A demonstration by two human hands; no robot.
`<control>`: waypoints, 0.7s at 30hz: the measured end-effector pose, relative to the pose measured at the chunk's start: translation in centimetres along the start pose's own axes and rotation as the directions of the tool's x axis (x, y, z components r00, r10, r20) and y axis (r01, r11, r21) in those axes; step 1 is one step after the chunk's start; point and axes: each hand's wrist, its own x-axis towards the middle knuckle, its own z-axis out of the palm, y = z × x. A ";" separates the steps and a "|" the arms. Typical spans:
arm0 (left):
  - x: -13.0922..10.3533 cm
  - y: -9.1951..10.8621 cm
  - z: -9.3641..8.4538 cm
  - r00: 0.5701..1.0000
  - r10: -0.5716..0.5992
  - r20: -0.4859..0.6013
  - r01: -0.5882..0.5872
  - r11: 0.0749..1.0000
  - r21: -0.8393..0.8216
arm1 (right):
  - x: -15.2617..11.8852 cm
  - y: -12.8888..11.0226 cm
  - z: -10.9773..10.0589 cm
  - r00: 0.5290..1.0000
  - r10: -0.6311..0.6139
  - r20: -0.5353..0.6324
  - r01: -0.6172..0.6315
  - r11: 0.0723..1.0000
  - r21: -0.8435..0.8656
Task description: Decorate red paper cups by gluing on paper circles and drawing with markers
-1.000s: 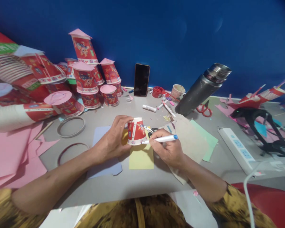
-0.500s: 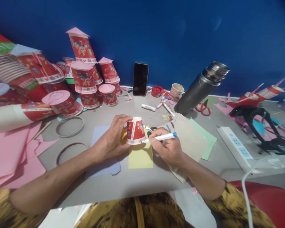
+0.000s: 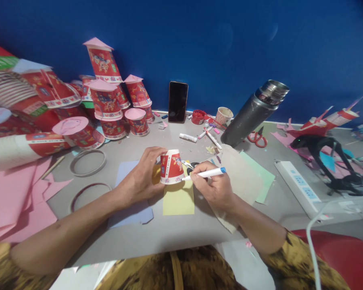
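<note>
My left hand [image 3: 142, 177] grips a red paper cup [image 3: 171, 167] that stands upside down on a yellow sheet of paper [image 3: 178, 198] in the middle of the table. A white marker with a blue end [image 3: 207, 173] is held in my right hand [image 3: 213, 187], its tip against the cup's rim on the right side. A pale blue sheet [image 3: 130, 211] lies under my left wrist. Small scissors [image 3: 189, 164] lie just behind the cup.
Stacked red cups with pink lids [image 3: 109, 100] crowd the back left, beside pink paper [image 3: 15, 193] and two tape rings [image 3: 87, 162]. A phone [image 3: 178, 101] leans on the blue wall. A steel flask [image 3: 254, 112], red scissors [image 3: 257, 137] and a power strip [image 3: 299, 187] sit right.
The marker tip has crept slightly along the cup's rim. Both hands and the cup stay in place; the view has shifted a little.
</note>
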 end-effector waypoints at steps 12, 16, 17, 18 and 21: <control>-0.1 -0.2 0.3 1.000 0.024 -0.014 -0.024 1.000 0.003 | 0.1 0.2 0.0 1.000 0.007 0.016 -0.006 0.999 -0.043; -0.1 -0.1 0.2 0.999 0.022 -0.024 -0.022 1.000 -0.003 | 0.0 0.2 0.0 1.000 -0.002 -0.008 0.002 1.000 -0.027; -0.1 -0.1 0.2 1.000 0.014 -0.025 -0.014 1.000 -0.003 | 0.0 0.2 0.0 1.000 0.003 -0.003 -0.003 1.000 -0.026; -0.1 -0.1 0.2 1.000 0.004 -0.023 -0.005 1.000 -0.002 | -0.1 0.2 0.1 1.000 0.008 0.003 -0.008 1.000 -0.027; -0.1 -0.2 0.2 1.000 -0.002 -0.020 0.002 1.000 0.004 | -0.1 0.3 0.1 1.000 0.015 0.025 -0.014 0.999 -0.036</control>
